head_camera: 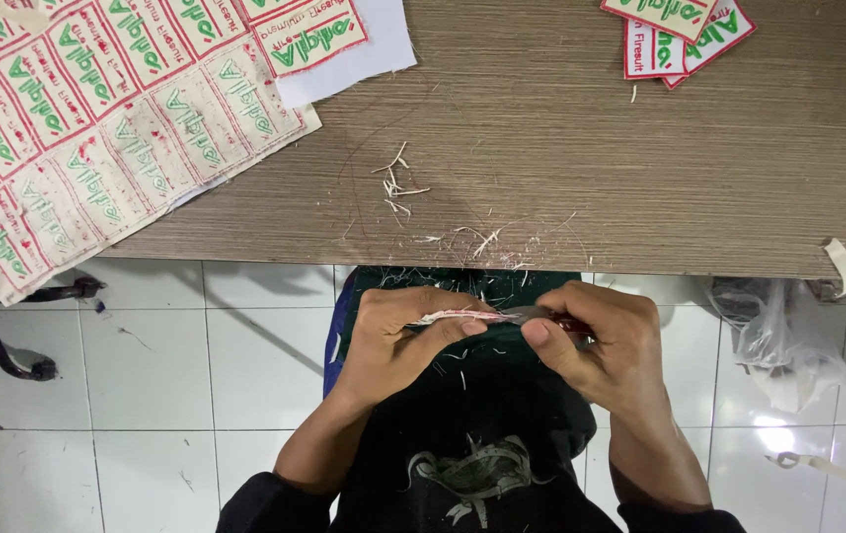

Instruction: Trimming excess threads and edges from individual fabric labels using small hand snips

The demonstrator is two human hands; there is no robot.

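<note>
The person sits at the near edge of a wooden table [640, 168], both hands held below that edge over a dark lap. The left hand [398, 341] pinches a small embroidered patch [462, 317] edge-on, thumb beneath and fingers curled over its top, so only the thin white-and-red rim shows. The right hand [601, 341] meets it from the other side, closed around a small cutting tool [551, 318] with a reddish handle; its metal tip touches the patch's right end. I cannot make out whether the blades are apart or together.

On the table's far left corner lies a large uncut sheet of patches [77, 128], white with red borders and green lettering, hanging over the near edge. A plain white sheet [364, 54] lies partly under it. At the far right edge sits a little stack of cut patches [680, 30]. Thread and fabric trimmings [398, 183] scatter across the middle of the table, thickest toward the near edge. A crumpled clear plastic bag [783, 341] hangs below the table's near right edge, over the white tiled floor [196, 365].
</note>
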